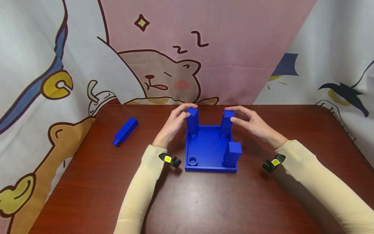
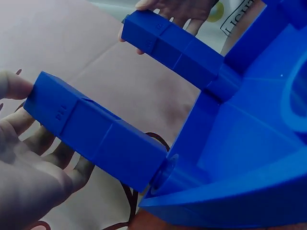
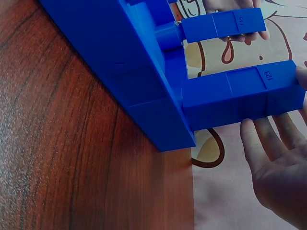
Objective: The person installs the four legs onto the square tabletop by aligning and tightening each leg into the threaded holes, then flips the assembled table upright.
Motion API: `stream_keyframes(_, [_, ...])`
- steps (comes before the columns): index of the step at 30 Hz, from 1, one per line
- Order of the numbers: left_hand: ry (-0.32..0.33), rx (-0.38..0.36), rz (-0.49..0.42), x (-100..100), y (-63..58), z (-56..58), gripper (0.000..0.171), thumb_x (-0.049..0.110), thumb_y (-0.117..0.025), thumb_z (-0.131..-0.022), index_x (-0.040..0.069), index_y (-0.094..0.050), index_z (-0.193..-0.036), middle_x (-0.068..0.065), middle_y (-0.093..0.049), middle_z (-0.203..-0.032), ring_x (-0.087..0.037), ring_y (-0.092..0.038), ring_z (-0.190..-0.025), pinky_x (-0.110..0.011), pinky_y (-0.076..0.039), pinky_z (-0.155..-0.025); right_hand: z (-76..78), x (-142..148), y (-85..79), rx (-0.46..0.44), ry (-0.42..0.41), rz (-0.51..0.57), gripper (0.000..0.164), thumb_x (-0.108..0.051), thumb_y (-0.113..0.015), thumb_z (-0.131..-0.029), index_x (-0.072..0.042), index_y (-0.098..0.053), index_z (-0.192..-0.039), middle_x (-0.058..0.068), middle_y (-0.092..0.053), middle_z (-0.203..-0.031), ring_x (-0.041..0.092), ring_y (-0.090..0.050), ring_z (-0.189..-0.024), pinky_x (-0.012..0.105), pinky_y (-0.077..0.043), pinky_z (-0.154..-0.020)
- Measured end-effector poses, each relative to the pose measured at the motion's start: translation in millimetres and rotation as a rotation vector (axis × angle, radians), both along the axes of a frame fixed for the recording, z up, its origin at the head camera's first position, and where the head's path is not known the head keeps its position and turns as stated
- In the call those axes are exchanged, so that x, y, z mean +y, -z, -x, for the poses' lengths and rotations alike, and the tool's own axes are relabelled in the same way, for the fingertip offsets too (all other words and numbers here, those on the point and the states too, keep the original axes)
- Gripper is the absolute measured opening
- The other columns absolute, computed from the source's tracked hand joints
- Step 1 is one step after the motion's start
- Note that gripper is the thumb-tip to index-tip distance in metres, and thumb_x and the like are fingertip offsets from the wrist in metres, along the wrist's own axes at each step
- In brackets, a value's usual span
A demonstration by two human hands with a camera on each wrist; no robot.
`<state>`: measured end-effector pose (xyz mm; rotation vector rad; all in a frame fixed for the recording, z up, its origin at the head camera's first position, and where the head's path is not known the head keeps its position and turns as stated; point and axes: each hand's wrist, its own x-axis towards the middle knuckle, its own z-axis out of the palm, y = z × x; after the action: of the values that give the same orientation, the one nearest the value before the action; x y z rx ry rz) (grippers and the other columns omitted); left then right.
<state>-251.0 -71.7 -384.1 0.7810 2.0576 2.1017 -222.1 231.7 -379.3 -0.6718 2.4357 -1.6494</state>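
Note:
A shallow square blue base [image 1: 206,146] with a raised rim lies on the table, with square blue legs standing upright at its corners. My left hand [image 1: 170,126] grips the top of the far-left leg [image 1: 192,121], thumb on one side and fingers on the other. In the left wrist view, a thin gap shows between this leg [image 2: 91,130] and its round socket [image 2: 180,179]. My right hand [image 1: 255,125] holds the far-right leg [image 1: 226,123] near its top. The near-right leg [image 1: 234,152] stands untouched. At the near-left corner, the round socket [image 1: 192,161] has no leg in it.
A loose blue leg [image 1: 126,130] with a threaded end lies on the brown table [image 1: 204,201], left of the base. Behind the table's far edge hangs a printed cloth [image 1: 233,48] with cartoon animals.

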Motion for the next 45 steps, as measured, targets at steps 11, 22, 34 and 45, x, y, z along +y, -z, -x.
stream_keyframes(11, [0.017, 0.048, 0.008, 1, -6.6, -3.9, 0.037, -0.006, -0.037, -0.095, -0.007, -0.055, -0.128, -0.024, -0.058, -0.124, -0.026, -0.057, -0.111, -0.034, -0.041, -0.096, 0.2, 0, 0.2, -0.003, -0.005, 0.002, 0.042, -0.021, -0.055, -0.100, -0.012, -0.048, -0.141, 0.009, -0.049, -0.141, 0.028, -0.044, -0.130, 0.043, -0.040, -0.101])
stream_keyframes(22, [-0.153, 0.210, 0.137, -3, -31.5, -26.1, 0.036, -0.007, -0.058, -0.091, -0.012, -0.053, -0.126, -0.029, -0.058, -0.122, -0.038, -0.056, -0.112, -0.048, -0.043, -0.096, 1.0, 2, 1.3, 0.006, -0.001, 0.002, 0.041, -0.020, -0.055, -0.100, -0.012, -0.050, -0.140, 0.009, -0.050, -0.140, 0.027, -0.046, -0.129, 0.027, -0.042, -0.096])
stream_keyframes(34, [-0.277, 0.181, 0.162, 4, -8.6, -18.0, 0.033, 0.004, -0.072, -0.085, -0.001, -0.059, -0.114, -0.015, -0.062, -0.110, -0.024, -0.061, -0.101, -0.036, -0.050, -0.086, 1.6, 1, 2.4, 0.004, -0.010, -0.009, 0.042, -0.021, -0.053, -0.101, -0.012, -0.048, -0.141, 0.010, -0.048, -0.142, 0.028, -0.045, -0.129, 0.040, -0.041, -0.100])
stream_keyframes(45, [-0.018, 0.037, 0.098, 3, 1.3, 0.0, 0.033, 0.002, -0.042, -0.097, 0.003, -0.059, -0.125, -0.009, -0.056, -0.125, -0.022, -0.052, -0.109, -0.036, -0.040, -0.091, 1.7, 0, 2.0, 0.006, -0.002, 0.001, 0.041, -0.019, -0.054, -0.100, -0.011, -0.048, -0.141, 0.011, -0.051, -0.138, 0.029, -0.046, -0.128, 0.034, -0.042, -0.099])
